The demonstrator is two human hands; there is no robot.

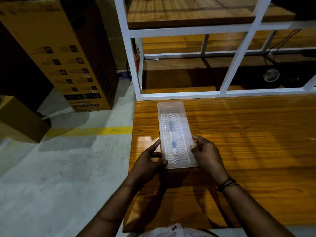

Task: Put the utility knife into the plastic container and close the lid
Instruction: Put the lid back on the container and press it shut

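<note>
Cardboard fills the 10 o'clock corner: two boxes, one tall printed carton standing on the grey concrete floor and one smaller plain box in front of it at 9 o'clock. One yellow line is painted on that floor, running toward the glossy wooden table. At the centre of the view lies one translucent plastic container, lengthwise from 12 to 6 o'clock, its ribbed lid down on top. One utility knife shows dimly through the lid, lying along the container's length inside. The left hand grips the near left edge, fingers spread along the side and thumb at the corner. The right hand clasps the near right edge, fingers curled onto the rim; one dark cord bracelet circles its wrist. At 1 o'clock stands one white metal frame with wooden shelves. One plastic bag peeks in at 6 o'clock.
</note>
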